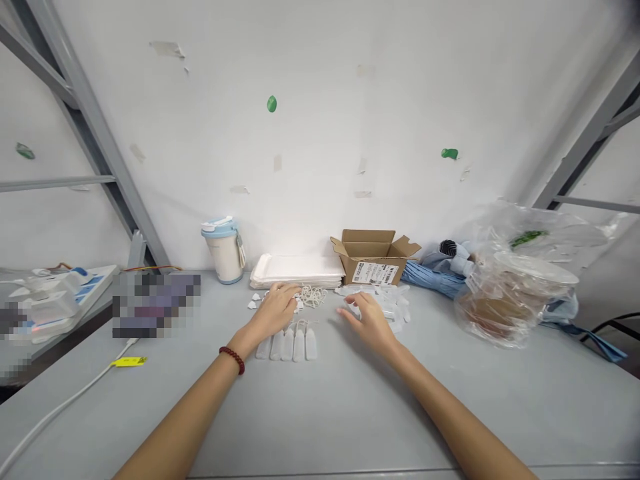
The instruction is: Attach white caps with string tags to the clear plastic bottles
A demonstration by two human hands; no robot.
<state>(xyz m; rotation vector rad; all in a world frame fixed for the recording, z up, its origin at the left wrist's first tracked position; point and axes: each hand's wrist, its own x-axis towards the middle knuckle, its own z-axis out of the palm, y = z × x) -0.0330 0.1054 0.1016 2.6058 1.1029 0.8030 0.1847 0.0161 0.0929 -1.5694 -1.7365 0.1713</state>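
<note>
My left hand (275, 310) reaches over small white pieces (253, 305) and a tangle of off-white cord loops (314, 297). Its fingers are stretched forward, partly covering the white pieces; the thumb side is hard to make out. A row of several translucent tag-shaped sleeves (299, 345) lies flat on the table just below that hand, with thin cord at their tops. My right hand (370, 320) is at the left side of a pile of clear plastic sleeves (397, 303). Thumb and fingers stand apart there, and nothing shows between them.
At the back stand a white-and-blue cup (226, 257), a stack of white envelopes (300, 270) and an open cardboard box (373, 263). To the right are a blue folded umbrella (435, 279) and a plastic-wrapped tub (515, 293). A white cable (75, 397) crosses the left side.
</note>
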